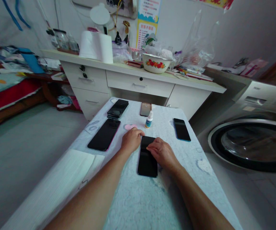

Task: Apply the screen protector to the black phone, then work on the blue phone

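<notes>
A black smartphone (147, 161) lies screen up on the cloth-covered table in front of me. My left hand (132, 139) is closed, its fingers curled at the phone's upper left corner. Over the right half of the screen, my right hand (162, 152) is closed with its fingertips pinched together; whatever they hold is too small to make out. Just beyond the phone stands a small white bottle with a blue label (148, 120). Beside it, near my left hand, is a pink heart-shaped piece (130, 126).
A large phone (105, 134) and a stack of phones (118, 109) lie left; another phone (182, 129) lies right. A brownish phone (145, 109) is at the back. White folded material (70, 166) covers the left edge. Behind are a desk (138, 83) and a washing machine (255, 127).
</notes>
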A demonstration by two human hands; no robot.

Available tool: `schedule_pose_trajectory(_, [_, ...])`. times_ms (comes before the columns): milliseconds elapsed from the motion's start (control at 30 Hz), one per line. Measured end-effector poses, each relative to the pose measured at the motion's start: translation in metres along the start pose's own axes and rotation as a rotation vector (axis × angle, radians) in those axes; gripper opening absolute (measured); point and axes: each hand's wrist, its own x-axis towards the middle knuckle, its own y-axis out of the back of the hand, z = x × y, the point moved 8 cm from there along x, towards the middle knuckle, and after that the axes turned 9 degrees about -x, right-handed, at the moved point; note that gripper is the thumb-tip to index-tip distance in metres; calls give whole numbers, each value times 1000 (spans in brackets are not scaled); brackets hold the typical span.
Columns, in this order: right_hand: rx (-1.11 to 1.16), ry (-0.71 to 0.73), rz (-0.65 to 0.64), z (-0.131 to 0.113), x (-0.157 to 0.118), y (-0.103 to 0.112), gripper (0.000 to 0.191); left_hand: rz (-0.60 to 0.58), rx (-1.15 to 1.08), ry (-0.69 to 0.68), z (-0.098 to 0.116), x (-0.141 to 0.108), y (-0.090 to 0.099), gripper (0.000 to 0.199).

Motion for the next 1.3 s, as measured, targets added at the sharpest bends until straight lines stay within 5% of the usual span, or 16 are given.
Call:
schedule_pose_trajectory(200, [-63, -42, -4, 3, 0, 1, 18, 3, -2, -1, 0, 0, 0, 32])
schedule_pose_trajectory(600, [-7, 118, -93, -26, -5, -4, 15, 12, -8, 5, 1, -1, 3, 33])
schedule_pose_trajectory(1000, [-76, -31, -38, 0, -1, 1, 15, 14, 3, -6, 2, -1, 2, 33])
schedule_pose_trajectory(1300, [-42, 87, -106, -24, -5, -3, 15, 7, 6, 18, 1, 0, 1, 31])
